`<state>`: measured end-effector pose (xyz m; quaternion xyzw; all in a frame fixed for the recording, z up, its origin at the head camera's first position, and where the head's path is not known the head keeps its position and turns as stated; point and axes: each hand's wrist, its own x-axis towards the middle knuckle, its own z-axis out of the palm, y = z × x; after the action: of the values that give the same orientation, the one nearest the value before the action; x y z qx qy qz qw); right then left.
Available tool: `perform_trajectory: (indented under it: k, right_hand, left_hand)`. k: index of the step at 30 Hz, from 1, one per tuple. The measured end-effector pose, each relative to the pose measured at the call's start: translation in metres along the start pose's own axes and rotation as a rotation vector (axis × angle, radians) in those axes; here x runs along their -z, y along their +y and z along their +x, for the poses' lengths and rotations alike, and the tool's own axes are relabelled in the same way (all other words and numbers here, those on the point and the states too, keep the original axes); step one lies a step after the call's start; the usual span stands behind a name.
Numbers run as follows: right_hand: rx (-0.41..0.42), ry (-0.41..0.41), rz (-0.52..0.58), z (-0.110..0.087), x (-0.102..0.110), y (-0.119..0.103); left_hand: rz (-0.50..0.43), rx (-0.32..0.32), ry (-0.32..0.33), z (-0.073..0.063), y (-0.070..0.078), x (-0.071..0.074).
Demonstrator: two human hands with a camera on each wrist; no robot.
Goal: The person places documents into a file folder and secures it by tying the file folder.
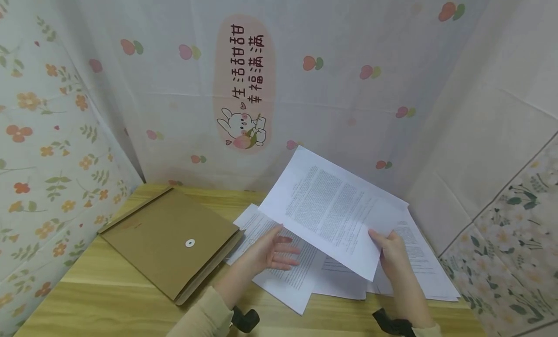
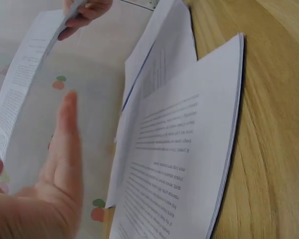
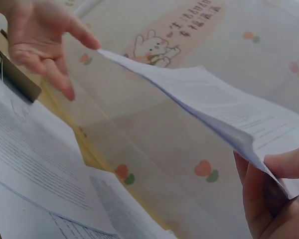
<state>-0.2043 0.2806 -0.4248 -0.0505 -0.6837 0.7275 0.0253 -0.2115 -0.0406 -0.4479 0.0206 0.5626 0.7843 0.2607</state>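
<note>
My right hand [image 1: 394,257] pinches a thin sheaf of printed paper [image 1: 333,201] near its lower right corner, thumb on top and fingers beneath. The sheaf is tilted and held above the table, its text in two columns. At its near left edge is my left hand [image 1: 270,252], palm turned up and fingers spread, the thumb tip right at the paper's edge in the right wrist view. Beneath lie a stapled-looking stack of printed sheets [image 2: 169,149] and further printed papers [image 1: 420,264] to the right, partly hidden by the held sheaf.
A brown document envelope [image 1: 165,245] with a white round button [image 1: 190,243] lies on the wooden table [image 1: 96,298] at the left. Printed cloth [image 1: 340,104] hangs behind the table, and floral cloth [image 1: 514,230] borders the right side.
</note>
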Motion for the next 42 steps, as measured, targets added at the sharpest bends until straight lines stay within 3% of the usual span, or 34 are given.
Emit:
perform_trajectory:
  k: [1, 3, 8, 12, 18, 23, 28, 35, 39, 42]
  right_hand:
    - [-0.003, 0.001, 0.01, -0.001, 0.002, -0.001]
    - [-0.001, -0.004, 0.018, -0.002, 0.007, -0.001]
    - [0.029, -0.053, 0.019, -0.006, 0.017, -0.001]
    - [0.054, -0.104, -0.015, -0.007, 0.025, -0.001]
    - [0.009, -0.078, -0.168, -0.008, 0.026, -0.003]
    - [0.027, -0.19, -0.277, -0.013, 0.016, -0.003]
    - [0.058, -0.333, -0.279, -0.015, 0.01, 0.001]
    - [0.102, -0.516, -0.263, -0.018, 0.007, 0.01]
    - [0.051, -0.505, -0.228, -0.023, 0.001, 0.011]
    - [0.005, -0.479, -0.201, -0.026, -0.001, 0.011]
  left_hand:
    - [0.035, 0.027, -0.013, -0.001, 0.0, 0.0]
    - [0.07, 0.017, -0.014, -0.002, 0.001, 0.001]
    - [0.028, -0.175, 0.07, -0.002, 0.012, 0.007]
    - [0.043, -0.244, 0.06, -0.003, 0.02, 0.017]
    - [0.138, -0.23, 0.024, -0.007, 0.025, 0.031]
    - [0.211, -0.221, 0.039, -0.014, 0.024, 0.035]
    - [0.222, -0.235, 0.132, -0.021, 0.022, 0.042]
    - [0.29, -0.267, 0.143, -0.032, 0.022, 0.058]
    - [0.414, -0.292, 0.187, -0.038, 0.025, 0.064]
    - [0.464, -0.287, 0.185, -0.043, 0.028, 0.072]
